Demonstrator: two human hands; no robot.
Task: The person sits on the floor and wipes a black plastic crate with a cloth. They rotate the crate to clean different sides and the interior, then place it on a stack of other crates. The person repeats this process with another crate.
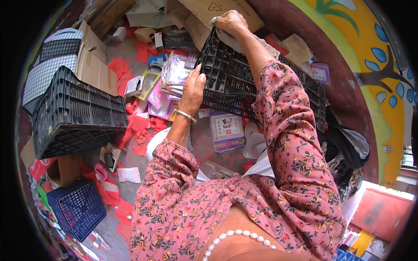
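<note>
Black latticed plastic crate (224,80) sits right of flat, clear-wrapped packets (176,69). At its far corner the right hand (234,24) clamps pale cloth (228,40); the left hand (193,90) meets its left side, grip unclear

The right sleeve (285,108) hides part of the black crate (222,71), and the coloured bits showing through its slats are too small to tell. The right hand (234,22) has its fingertips mostly out of sight. The upper edge cuts off a cardboard sheet (209,9), the lower edge a white bead necklace (238,232).
</note>
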